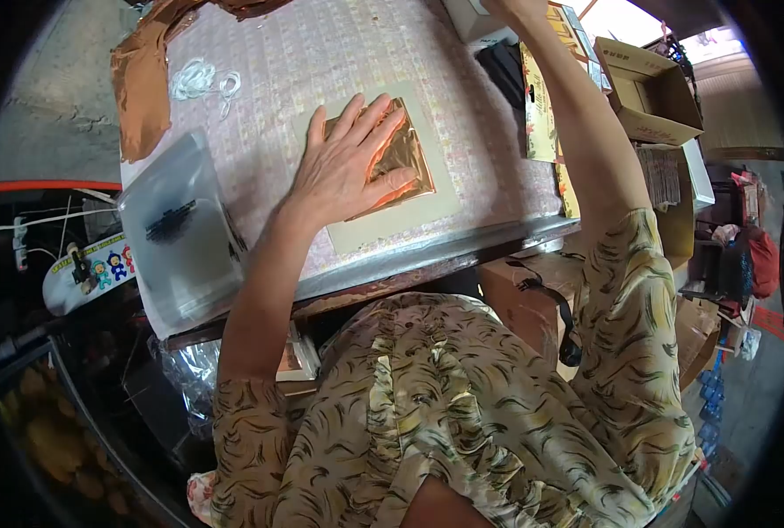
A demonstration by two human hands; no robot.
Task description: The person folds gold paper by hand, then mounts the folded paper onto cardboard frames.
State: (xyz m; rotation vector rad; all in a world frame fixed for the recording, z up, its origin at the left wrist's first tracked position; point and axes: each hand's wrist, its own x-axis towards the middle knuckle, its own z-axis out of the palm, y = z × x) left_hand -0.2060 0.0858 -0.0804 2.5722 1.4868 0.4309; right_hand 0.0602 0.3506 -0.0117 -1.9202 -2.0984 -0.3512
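Gleaming on one grey board (352,236) atop the cloth-covered counter (260,114), a single copper-coloured foil sheet (416,157) lies partly hidden under a person's left hand (343,172), open and palm down, fingers extended. The right hand (513,9) is cut off by the upper edge, its grip impossible to tell. Nearby are one white cord bundle (195,79) and one clear plastic sleeve (176,264), its dark contents indistinct; one open cardboard box (645,92) stands at right.
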